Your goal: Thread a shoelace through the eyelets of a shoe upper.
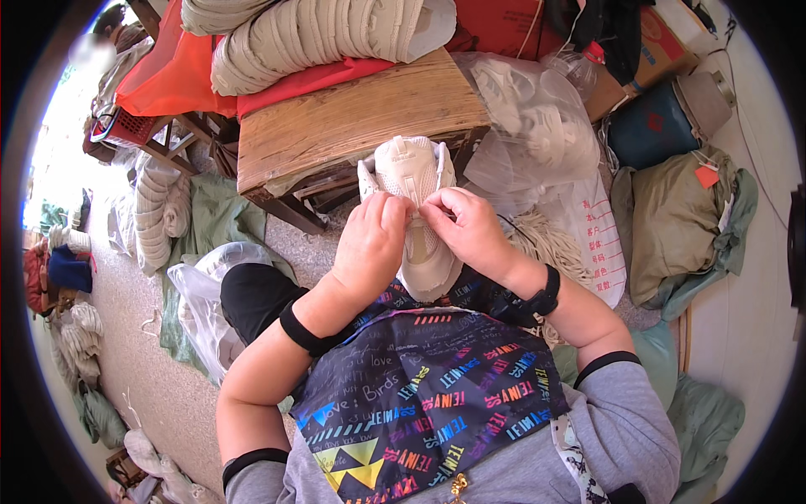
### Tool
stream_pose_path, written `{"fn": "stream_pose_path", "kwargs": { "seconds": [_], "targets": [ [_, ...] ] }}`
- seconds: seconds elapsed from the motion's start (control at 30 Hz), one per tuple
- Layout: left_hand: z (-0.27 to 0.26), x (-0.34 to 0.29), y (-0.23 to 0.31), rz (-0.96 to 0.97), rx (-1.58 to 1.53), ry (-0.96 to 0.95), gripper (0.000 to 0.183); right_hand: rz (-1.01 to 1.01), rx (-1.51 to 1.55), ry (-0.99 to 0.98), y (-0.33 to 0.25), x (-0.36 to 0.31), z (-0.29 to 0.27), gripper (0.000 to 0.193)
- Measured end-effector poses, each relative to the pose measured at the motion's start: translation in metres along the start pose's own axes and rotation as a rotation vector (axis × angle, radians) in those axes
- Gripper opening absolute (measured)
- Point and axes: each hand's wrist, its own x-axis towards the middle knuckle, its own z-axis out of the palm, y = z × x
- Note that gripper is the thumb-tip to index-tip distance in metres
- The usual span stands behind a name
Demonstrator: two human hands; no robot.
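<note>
"What's on that wooden table [369, 113]?"
"A red cloth [312, 83], with pale shoes [323, 46] nested in rows on it."
"And the floor [180, 391]?"
"Speckled, with a green sheet [214, 210] spread there."

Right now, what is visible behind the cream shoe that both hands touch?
Behind the cream shoe stands a wooden bench, with a shadowed space beneath its top. The shoe covers part of the bench's near edge; whatever lies directly behind it cannot be seen.

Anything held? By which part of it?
Shoe: left hand and right hand both pinch it at the throat, just behind the toe. The exact pinch point is hidden.
</note>
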Motion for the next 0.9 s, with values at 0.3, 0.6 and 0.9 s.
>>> {"fn": "stream_pose_path", "kwargs": {
  "seconds": [0.3, 0.6, 0.9],
  "targets": [
    [-0.070, -0.034, -0.016, -0.326, -0.268, -0.458, 0.019, 0.312, 0.098, -0.270, 0.013, -0.011, -0.047, 0.014],
    [-0.252, -0.226, -0.259, -1.029, -1.801, 0.718, 0.034, 0.250, -0.441, -0.172, 0.097, -0.074, -0.068, 0.015],
    [-0.267, -0.284, -0.313, -1.260, -1.703, 1.302, 0.032, 1.316, -0.597, -0.127, 0.181, -0.175, -0.168, 0.023]
  ]
}}
